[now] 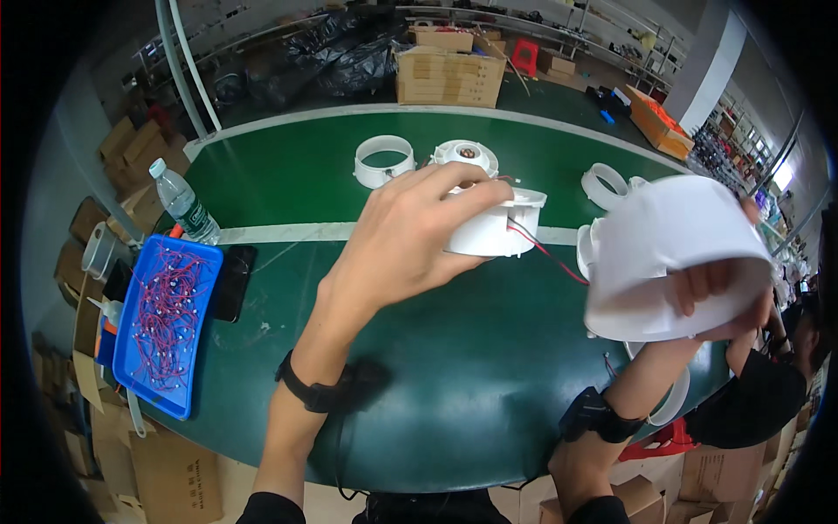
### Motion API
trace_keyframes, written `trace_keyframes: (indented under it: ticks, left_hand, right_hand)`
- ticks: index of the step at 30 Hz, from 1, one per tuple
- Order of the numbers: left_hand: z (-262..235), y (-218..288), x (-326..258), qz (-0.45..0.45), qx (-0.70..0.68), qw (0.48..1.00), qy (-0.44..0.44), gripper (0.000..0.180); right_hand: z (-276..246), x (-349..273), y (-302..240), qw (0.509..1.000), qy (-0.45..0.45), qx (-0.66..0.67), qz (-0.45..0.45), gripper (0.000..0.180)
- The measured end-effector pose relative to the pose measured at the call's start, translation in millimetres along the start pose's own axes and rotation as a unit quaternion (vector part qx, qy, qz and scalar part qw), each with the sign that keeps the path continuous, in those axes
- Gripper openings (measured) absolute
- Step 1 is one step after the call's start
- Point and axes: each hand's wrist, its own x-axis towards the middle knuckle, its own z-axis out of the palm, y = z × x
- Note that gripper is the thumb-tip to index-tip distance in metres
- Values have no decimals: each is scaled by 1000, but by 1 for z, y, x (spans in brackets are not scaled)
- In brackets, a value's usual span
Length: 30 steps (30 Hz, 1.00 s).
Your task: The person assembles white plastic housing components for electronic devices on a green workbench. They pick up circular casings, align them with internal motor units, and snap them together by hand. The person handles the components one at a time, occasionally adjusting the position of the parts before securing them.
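Observation:
My left hand (419, 223) is closed on a round white plastic housing (489, 237), held above the middle of the table with thumb and fingers across its rim. A red and black wire pair (550, 255) trails from the housing toward the right. My right hand (742, 321) grips a wide white plastic cover (672, 223), raised and tilted at the right. Some of its fingers show inside the cover's open end; the rest are partly hidden. Just beyond my left hand sit a white ring (373, 177) and a white part with a metal centre (469, 155).
A blue tray (161, 403) of red and dark wires (170, 306) lies left, near a water bottle (188, 205) and a black phone (234, 284). More white rings (602, 188) lie at right. Another person (759, 393) is close on the right. Boxes (449, 79) stand behind.

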Motion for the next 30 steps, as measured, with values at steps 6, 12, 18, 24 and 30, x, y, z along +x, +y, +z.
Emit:
trace_keyframes:
  ticks: [6, 12, 18, 24, 30]
  left_hand:
    - [-1, 1, 4, 65, 66, 994, 51, 65]
    - [-4, -9, 1, 121, 156, 969, 151, 63]
    - [-2, -4, 2, 187, 167, 947, 200, 43]
    - [6, 0, -2, 175, 208, 931, 244, 39]
    - [9, -3, -6, 164, 224, 921, 274, 41]
  right_hand:
    - [1, -5, 15, 998, -14, -65, -18, 82]
    - [20, 8, 29, 918, -54, -349, 183, 79]
    - [50, 26, 53, 815, -66, -509, 270, 22]
    - [55, 25, 74, 814, 37, -526, 241, 20]
    - [65, 22, 81, 803, -12, -552, 224, 24]
